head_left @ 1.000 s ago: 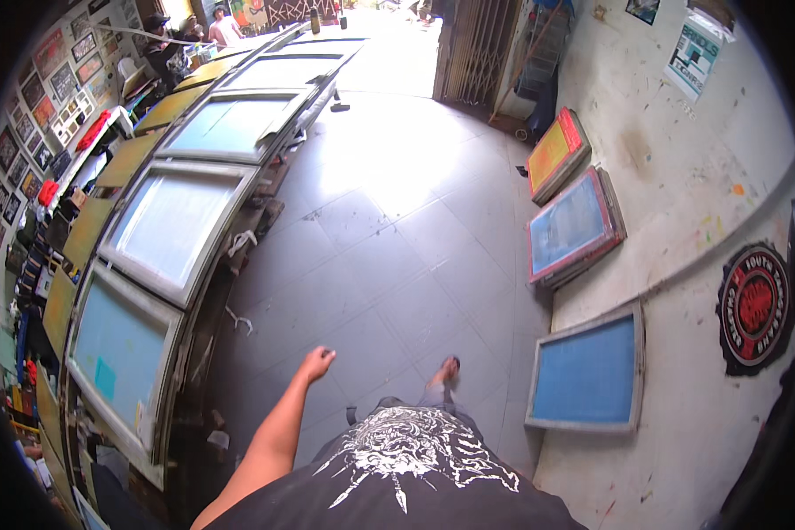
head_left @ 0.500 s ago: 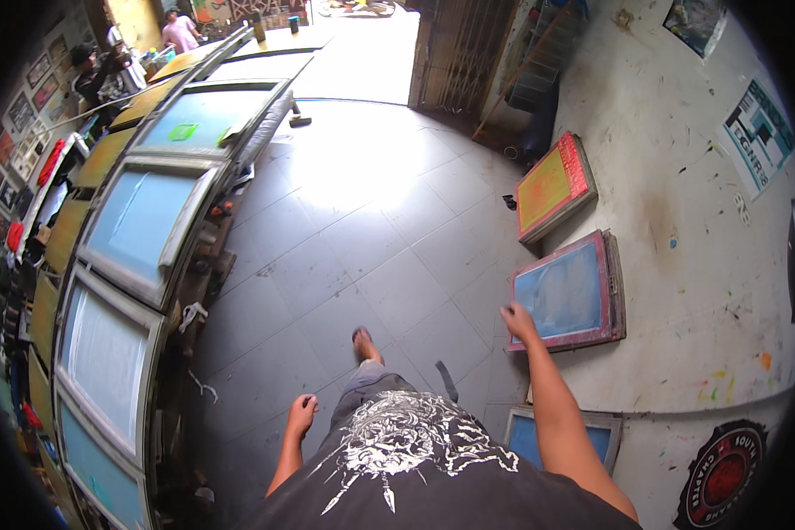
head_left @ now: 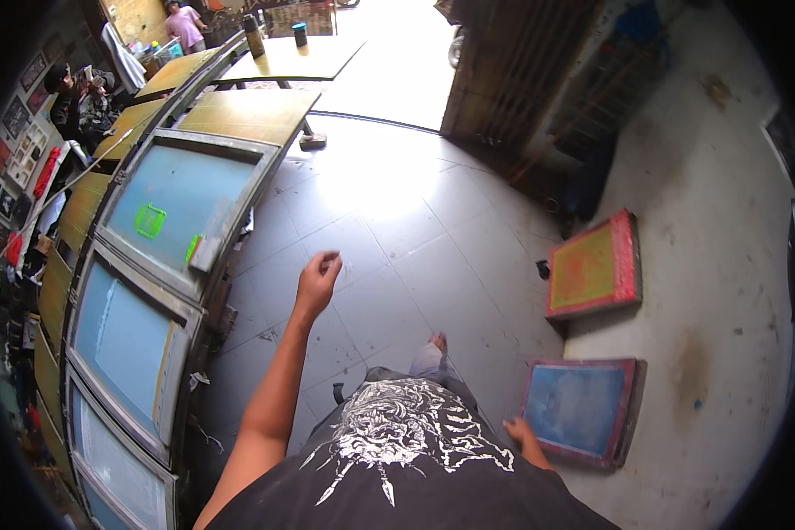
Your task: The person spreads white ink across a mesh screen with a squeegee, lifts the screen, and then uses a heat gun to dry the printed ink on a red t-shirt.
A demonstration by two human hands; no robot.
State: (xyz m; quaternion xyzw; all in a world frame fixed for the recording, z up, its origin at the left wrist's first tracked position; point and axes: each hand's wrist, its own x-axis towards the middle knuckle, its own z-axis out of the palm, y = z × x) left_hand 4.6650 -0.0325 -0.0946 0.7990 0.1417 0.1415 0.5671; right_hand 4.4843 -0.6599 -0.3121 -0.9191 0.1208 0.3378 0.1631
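Note:
In front of me my left hand is raised over the tiled floor, its fingers curled in loosely with nothing in them. Low beside my right hip hangs my right hand, partly cut off by my shirt; its fingers look curled and I see nothing in them. Closest to that hand is a screen printing frame with blue mesh and a dark red border, leaning at the right wall. I cannot make out any contact between them. To my left, screen frames with pale blue mesh lie in a row along a long bench.
Beyond the blue-mesh frame leans a yellow-green screen with a red border. Yellowish boards and a table with a dark bottle stand ahead. Far left are two people. A bright doorway opens ahead beside a folding gate.
I have walked forward, so the frames on both sides have slid back toward me. My left hand has swung up and forward; my right hand has swung down and back.

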